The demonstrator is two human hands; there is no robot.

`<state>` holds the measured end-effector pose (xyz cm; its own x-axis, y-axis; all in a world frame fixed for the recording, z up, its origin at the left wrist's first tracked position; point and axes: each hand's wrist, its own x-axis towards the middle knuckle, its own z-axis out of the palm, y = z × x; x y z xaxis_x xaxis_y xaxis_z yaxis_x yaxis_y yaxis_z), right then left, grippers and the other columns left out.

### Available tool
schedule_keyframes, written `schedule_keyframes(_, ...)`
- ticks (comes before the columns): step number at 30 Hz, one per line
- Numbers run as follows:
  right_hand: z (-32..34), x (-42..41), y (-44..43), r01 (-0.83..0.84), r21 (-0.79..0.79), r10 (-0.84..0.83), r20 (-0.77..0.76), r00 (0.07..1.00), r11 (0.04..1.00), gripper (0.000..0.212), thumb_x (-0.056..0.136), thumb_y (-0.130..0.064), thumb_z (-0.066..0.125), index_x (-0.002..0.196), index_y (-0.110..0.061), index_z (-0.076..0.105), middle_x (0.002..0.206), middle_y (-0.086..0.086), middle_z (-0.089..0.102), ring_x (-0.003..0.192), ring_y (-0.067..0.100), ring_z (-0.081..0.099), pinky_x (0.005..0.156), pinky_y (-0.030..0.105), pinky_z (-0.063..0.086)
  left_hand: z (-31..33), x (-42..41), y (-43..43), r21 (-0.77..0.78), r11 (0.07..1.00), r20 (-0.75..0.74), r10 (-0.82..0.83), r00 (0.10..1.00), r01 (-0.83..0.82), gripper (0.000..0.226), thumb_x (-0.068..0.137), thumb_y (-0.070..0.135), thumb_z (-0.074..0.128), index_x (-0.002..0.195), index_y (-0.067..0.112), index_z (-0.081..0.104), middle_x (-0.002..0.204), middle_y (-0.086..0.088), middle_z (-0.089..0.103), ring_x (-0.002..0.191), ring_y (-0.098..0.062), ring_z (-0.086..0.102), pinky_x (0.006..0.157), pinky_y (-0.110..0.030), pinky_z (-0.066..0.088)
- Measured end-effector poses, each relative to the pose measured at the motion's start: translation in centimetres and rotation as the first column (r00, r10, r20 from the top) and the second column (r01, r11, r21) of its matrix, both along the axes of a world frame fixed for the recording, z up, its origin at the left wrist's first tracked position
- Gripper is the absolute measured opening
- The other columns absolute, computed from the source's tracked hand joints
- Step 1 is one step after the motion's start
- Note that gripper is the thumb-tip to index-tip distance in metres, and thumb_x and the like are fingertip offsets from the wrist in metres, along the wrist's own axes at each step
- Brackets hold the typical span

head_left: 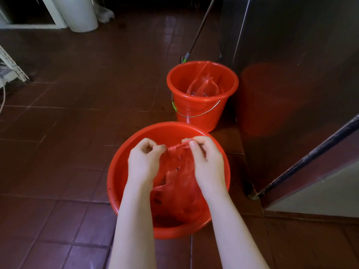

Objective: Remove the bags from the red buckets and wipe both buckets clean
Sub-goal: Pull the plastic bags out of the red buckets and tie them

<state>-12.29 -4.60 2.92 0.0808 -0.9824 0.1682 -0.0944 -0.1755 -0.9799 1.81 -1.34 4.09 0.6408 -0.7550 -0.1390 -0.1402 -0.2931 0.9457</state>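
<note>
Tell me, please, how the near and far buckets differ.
The near bucket holds a knotted bag pinched by the left hand and right hand; the far bucket holds a loose bag, untouched. The far bucket shows a wire handle; the near bucket none. Both are red.

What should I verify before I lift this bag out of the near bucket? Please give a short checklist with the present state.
1. Grip: left hand and right hand both pinch the bag at its twisted top: ok.
2. Twisted top closed tightly: cannot tell.
3. Way upward out of the near bucket: only the hands are above it: ok.
4. Bag leaking or torn: cannot tell.
5. Second bag taken out of the far bucket: it lies inside: not ok.
6. Wiping cloth at hand: none in view: cannot tell.
</note>
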Motion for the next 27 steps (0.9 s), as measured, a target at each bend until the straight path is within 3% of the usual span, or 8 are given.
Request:
schedule_keyframes(4,-0.5,-1.8,-0.6,-0.090,0.424,-0.182,0.558,0.810,0.901,0.020,0.101,-0.007,0.046,0.112,0.005,0.057,0.100,0.019,0.072,0.099,0.026,0.071,0.093,0.035,0.054,-2.4,2.9,0.2,0.110,0.984,0.309,0.101,0.946,-0.141,0.025,0.085,0.024,0.071,0.068,0.013,0.056,0.057,0.001,0.057,0.053,-0.019,0.051,0.054,-0.031,0.042)
schedule_keyframes(7,-0.9,-2.8,-0.9,-0.180,0.608,-0.431,0.712,0.555,0.773,0.017,0.102,-0.008,0.043,0.108,0.004,0.054,0.096,0.019,0.066,0.090,0.025,0.070,0.091,0.044,0.053,-4.2,5.2,1.3,0.103,0.961,0.450,0.186,0.873,-0.258,0.021,0.087,0.016,0.066,0.070,0.011,0.056,0.064,-0.006,0.065,0.069,-0.030,0.063,0.068,-0.038,0.051)
schedule_keyframes(9,-1.0,-3.3,-1.7,-0.197,0.568,-0.431,0.770,0.470,0.799,0.019,0.103,-0.011,0.040,0.090,-0.007,0.053,0.081,0.009,0.056,0.070,0.019,0.058,0.079,0.044,0.054,-4.5,7.4,2.0,0.003,0.933,0.191,0.353,0.916,-0.360,0.022,0.089,0.010,0.063,0.070,0.010,0.052,0.066,-0.009,0.067,0.078,-0.032,0.070,0.069,-0.035,0.055)
schedule_keyframes(11,-0.6,-3.0,-2.5,-0.192,0.489,-0.299,0.752,0.588,0.851,0.021,0.102,-0.009,0.041,0.083,-0.012,0.052,0.070,0.004,0.053,0.058,0.015,0.049,0.069,0.036,0.053,-4.0,8.5,2.4,-0.124,0.950,-0.169,0.264,0.950,-0.286,0.022,0.091,0.009,0.065,0.072,0.009,0.054,0.067,-0.008,0.069,0.083,-0.029,0.073,0.067,-0.031,0.059)
schedule_keyframes(14,-0.1,-0.9,-2.5,-0.236,0.428,-0.128,0.665,0.736,0.872,0.022,0.102,-0.010,0.041,0.083,-0.013,0.052,0.069,0.002,0.053,0.054,0.011,0.045,0.062,0.029,0.047,-3.2,6.7,1.4,-0.146,0.959,0.122,-0.226,0.967,0.242,0.006,0.087,0.013,0.072,0.090,0.011,0.066,0.091,-0.003,0.073,0.089,-0.013,0.069,0.081,-0.025,0.053)
schedule_keyframes(17,0.3,0.3,-2.3,-0.283,0.431,-0.089,0.664,0.743,0.857,0.022,0.103,-0.011,0.041,0.083,-0.012,0.051,0.070,0.002,0.052,0.054,0.010,0.044,0.063,0.028,0.043,-3.9,3.8,-0.2,0.168,0.746,0.290,-0.662,0.691,0.644,0.043,0.086,0.012,0.072,0.128,0.015,0.061,0.124,0.002,0.063,0.108,-0.012,0.062,0.093,-0.016,0.044)
schedule_keyframes(20,0.1,-0.2,-2.5,-0.294,0.422,-0.066,0.657,0.751,0.857,0.020,0.102,-0.012,0.042,0.084,-0.011,0.051,0.069,0.002,0.053,0.054,0.010,0.044,0.064,0.028,0.043,-5.1,2.8,-1.1,0.378,0.642,0.376,-0.765,0.523,0.668,0.040,0.089,0.011,0.068,0.128,0.014,0.062,0.122,0.000,0.063,0.107,-0.016,0.062,0.088,-0.013,0.040)
schedule_keyframes(27,-0.3,-1.1,-3.2,-0.290,0.419,-0.019,0.595,0.803,0.860,0.016,0.102,-0.015,0.044,0.089,-0.012,0.053,0.072,0.002,0.054,0.058,0.012,0.044,0.069,0.031,0.043,-6.7,2.7,-1.1,0.367,0.749,0.362,-0.662,0.656,0.552,0.047,0.062,0.040,0.088,0.091,0.019,0.057,0.091,0.006,0.062,0.082,-0.012,0.060,0.073,-0.029,0.053)
